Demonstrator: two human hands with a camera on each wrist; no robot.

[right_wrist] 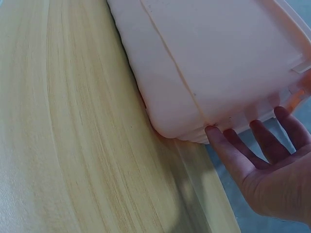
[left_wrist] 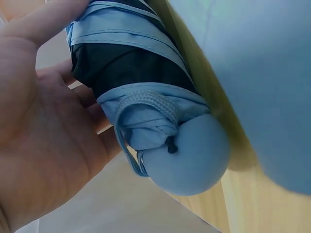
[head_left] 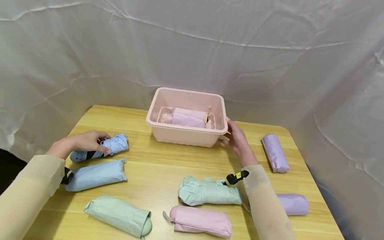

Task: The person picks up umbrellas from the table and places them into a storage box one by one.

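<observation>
My left hand (head_left: 85,141) grips a folded light-blue umbrella (head_left: 115,144) lying on the wooden table (head_left: 156,166) at the left. In the left wrist view my left hand (left_wrist: 39,136) lies along the umbrella (left_wrist: 141,92), with the thumb over its top; the round blue handle (left_wrist: 189,162) and wrist cord point at the camera. My right hand (head_left: 237,138) rests with straight fingers against the right wall of a pink plastic basket (head_left: 183,135). A folded pink umbrella (head_left: 187,117) lies inside. The right wrist view shows fingers (right_wrist: 228,145) touching the basket (right_wrist: 218,63) at its lower corner.
More folded umbrellas lie on the table: a blue one (head_left: 97,175) and a green one (head_left: 118,215) at the left, a mint one (head_left: 207,191) and a pink one (head_left: 201,220) in front, two purple ones (head_left: 275,152) (head_left: 294,204) at the right. White cloth surrounds the table.
</observation>
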